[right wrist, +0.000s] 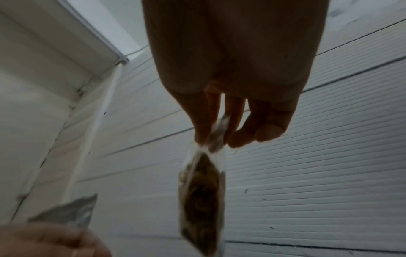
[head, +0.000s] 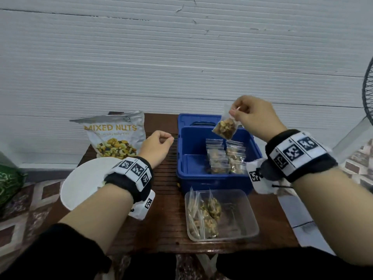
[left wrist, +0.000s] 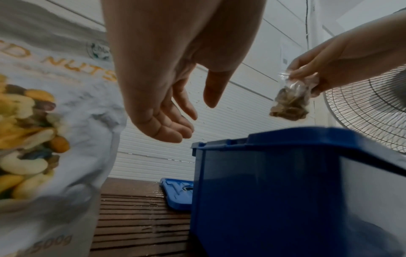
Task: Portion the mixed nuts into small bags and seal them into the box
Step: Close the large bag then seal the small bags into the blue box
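Note:
My right hand [head: 240, 111] pinches the top of a small clear bag of nuts [head: 225, 128], which hangs above the far part of the open blue box [head: 182, 158]. The same bag [left wrist: 290, 104] [right wrist: 202, 196] dangles from the fingertips [right wrist: 222, 137] in both wrist views. Several filled small bags [head: 224, 158] stand inside the box. My left hand [head: 161, 141] hovers empty left of the box, fingers loosely curled [left wrist: 171, 125]. The mixed nuts pouch [head: 115, 136] stands at the back left.
A clear plastic tub [head: 250, 219] holding more small bags sits at the front of the brown slatted table [head: 165, 199]. A white bowl [head: 80, 182] lies under my left wrist. The blue lid [head: 193, 119] lies behind the box. A fan [head: 367, 93] stands at right.

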Tool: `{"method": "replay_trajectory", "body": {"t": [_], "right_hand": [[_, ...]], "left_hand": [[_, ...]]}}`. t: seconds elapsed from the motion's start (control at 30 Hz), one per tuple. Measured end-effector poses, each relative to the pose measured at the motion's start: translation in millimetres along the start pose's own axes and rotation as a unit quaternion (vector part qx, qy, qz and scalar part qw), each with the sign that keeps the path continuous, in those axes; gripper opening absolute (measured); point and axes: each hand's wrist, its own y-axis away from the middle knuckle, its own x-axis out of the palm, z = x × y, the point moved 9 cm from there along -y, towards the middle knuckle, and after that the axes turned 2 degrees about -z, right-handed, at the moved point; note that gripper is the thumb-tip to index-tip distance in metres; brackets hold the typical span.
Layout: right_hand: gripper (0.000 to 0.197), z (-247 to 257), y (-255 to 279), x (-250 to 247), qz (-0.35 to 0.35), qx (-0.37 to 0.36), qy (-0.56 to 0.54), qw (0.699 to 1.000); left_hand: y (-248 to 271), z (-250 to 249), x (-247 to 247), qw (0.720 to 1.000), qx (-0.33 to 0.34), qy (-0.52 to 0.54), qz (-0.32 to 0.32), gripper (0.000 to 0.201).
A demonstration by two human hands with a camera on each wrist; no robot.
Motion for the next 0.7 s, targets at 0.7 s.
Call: {"method": "replay_trajectory", "body": {"t": [0.7], "right_hand": [[0.018, 3, -64, 197, 0.357, -0.119, 0.391, 0.840]], "left_hand": [[-31, 11, 50, 0.993, -0.018, 0.057, 0.100, 0.052]]}}
